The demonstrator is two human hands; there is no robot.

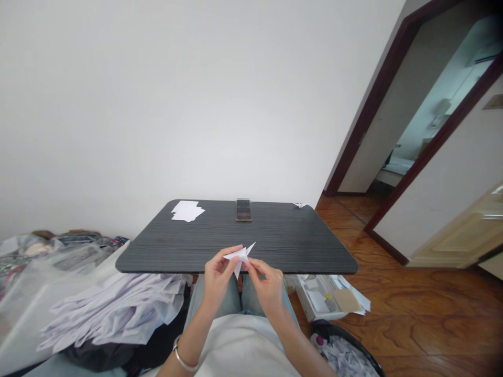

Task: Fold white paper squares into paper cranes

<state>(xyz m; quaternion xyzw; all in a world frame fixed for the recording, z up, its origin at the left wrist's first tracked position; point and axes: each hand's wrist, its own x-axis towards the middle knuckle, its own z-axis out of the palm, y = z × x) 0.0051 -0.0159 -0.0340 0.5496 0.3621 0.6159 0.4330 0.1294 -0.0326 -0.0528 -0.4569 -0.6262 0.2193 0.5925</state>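
A small piece of folded white paper with several pointed ends is between my two hands, over the near edge of the dark table. My left hand pinches its left side between thumb and fingers. On the lower right, my right hand grips the paper with thumb and forefinger. One thin point sticks up to the right and another hangs down. The fingertips hide part of the folds.
White paper sheets lie at the table's back left, a phone at the back middle, and a small folded white paper at the back right. Below right are a box of papers and a bin. Clothes are piled at left.
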